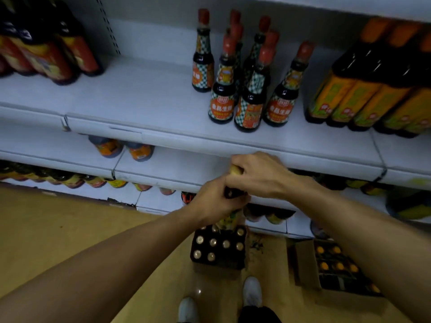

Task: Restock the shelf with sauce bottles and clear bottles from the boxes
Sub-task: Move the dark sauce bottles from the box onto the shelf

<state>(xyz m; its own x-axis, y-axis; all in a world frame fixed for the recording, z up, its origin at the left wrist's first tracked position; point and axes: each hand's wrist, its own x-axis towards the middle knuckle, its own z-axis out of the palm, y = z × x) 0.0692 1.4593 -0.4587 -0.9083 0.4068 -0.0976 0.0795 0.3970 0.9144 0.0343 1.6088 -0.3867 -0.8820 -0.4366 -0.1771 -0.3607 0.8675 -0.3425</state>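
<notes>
Both of my hands hold one dark sauce bottle point(229, 220) upright in front of the shelf edge. My left hand point(215, 201) grips its body, and my right hand point(257, 174) is curled over its yellowish cap. Below them on the floor stands an open box point(218, 249) of dark bottles with gold caps. On the white shelf point(144, 99) above, several red-capped sauce bottles point(247, 89) stand in a cluster.
Big orange-labelled dark bottles point(363, 94) fill the shelf's right end, more dark bottles point(44, 52) its left. Lower shelves hold jars point(123, 149). A second open box point(335, 269) with orange caps sits on the floor at right. My shoes point(251, 291) stand by the boxes.
</notes>
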